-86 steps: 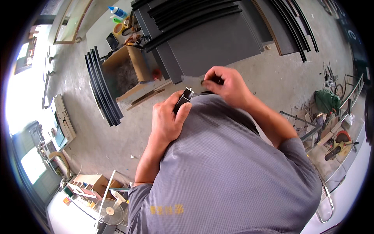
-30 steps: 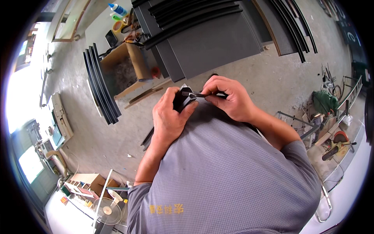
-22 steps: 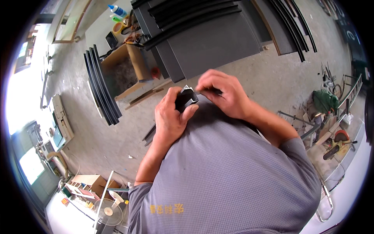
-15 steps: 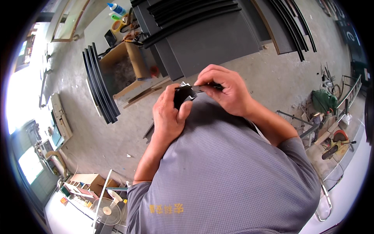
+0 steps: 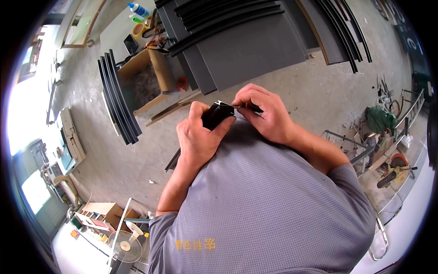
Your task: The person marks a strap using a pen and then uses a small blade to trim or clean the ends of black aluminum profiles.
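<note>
In front of my chest, my left hand (image 5: 197,136) grips a black metal profile (image 5: 219,115) close to its cut end, where bright bare edges show. Its thumb presses on the near side and the fingers wrap the far side. Part of a dark length shows below that wrist. My right hand (image 5: 263,111) is closed in a pinch at the profile's end. A thin dark piece sits between its thumb and fingers; most of it is hidden, so its kind cannot be told.
Ahead stands a table with dark grey panels (image 5: 251,55) and black strips (image 5: 228,20). An open cardboard box (image 5: 160,71) is left of it, beside more black profiles (image 5: 117,100). A fan (image 5: 124,246) stands at lower left; a tool with a red disc (image 5: 398,160) lies right.
My left hand has turned the profile, so its end now tilts toward my right hand. The right hand has dropped slightly, and its thin piece now shows less.
</note>
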### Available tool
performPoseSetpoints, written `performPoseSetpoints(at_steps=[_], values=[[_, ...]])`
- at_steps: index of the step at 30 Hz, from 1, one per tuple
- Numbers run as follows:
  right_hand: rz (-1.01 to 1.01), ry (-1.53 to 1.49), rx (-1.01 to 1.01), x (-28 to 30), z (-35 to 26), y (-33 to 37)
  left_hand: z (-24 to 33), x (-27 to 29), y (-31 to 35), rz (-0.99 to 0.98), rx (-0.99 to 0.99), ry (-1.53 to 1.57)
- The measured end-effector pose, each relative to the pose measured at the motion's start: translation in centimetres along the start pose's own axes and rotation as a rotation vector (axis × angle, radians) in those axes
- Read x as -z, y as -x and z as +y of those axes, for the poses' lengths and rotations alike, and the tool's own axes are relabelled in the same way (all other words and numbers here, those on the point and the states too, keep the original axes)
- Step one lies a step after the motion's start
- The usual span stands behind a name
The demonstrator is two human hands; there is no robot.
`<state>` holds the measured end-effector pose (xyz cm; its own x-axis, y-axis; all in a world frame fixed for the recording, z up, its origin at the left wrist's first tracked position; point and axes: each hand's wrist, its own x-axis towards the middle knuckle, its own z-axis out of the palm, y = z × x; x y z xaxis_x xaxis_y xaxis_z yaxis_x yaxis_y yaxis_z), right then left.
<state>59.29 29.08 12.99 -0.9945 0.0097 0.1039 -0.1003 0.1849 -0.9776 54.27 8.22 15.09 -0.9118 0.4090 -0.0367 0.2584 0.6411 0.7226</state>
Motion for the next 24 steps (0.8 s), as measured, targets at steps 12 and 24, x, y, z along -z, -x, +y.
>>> performPoseSetpoints(at_steps=[12, 24], values=[[-0.094, -0.026, 0.037, 1.0, 0.2, 0.8, -0.4, -0.2, -0.5, -0.013, 0.095, 0.057], [-0.058, 0.103, 0.121, 0.5, 1.5, -0.1, 0.1, -0.1, -1.9, -0.211, 0.191, -0.025]])
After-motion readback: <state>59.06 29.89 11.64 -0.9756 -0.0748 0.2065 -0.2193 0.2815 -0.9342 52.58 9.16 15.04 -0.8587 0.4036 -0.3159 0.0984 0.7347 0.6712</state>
